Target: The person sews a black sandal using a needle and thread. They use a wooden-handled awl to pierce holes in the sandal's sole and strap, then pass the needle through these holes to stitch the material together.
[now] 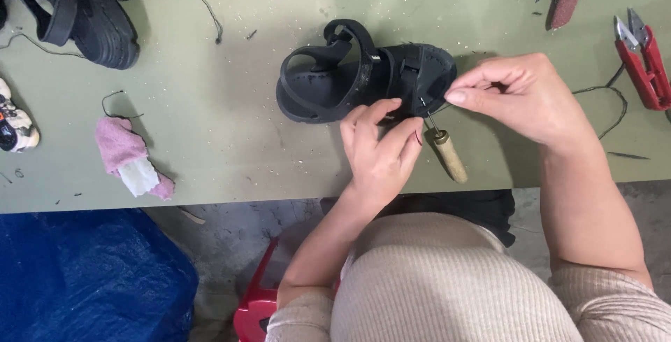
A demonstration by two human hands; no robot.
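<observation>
Black strapped sandal lies on its side on the green table, near the front edge, sole edge toward the person. Left hand pinches the sole rim, fingers curled and pressing it down; a wooden-handled awl hangs from the sole just beside that hand, metal tip stuck in, handle free. Right hand is clenched in a pinch on a thin dark thread at the awl point, thread trailing off toward the red snips. To do this stitch well: keep the sole pinned flat, keep the thread taut and close to the needle, pull in line with the hole, not sideways. Fingertips sit near the tip, a slip could prick. Pink rag and another black shoe lie well apart.
</observation>
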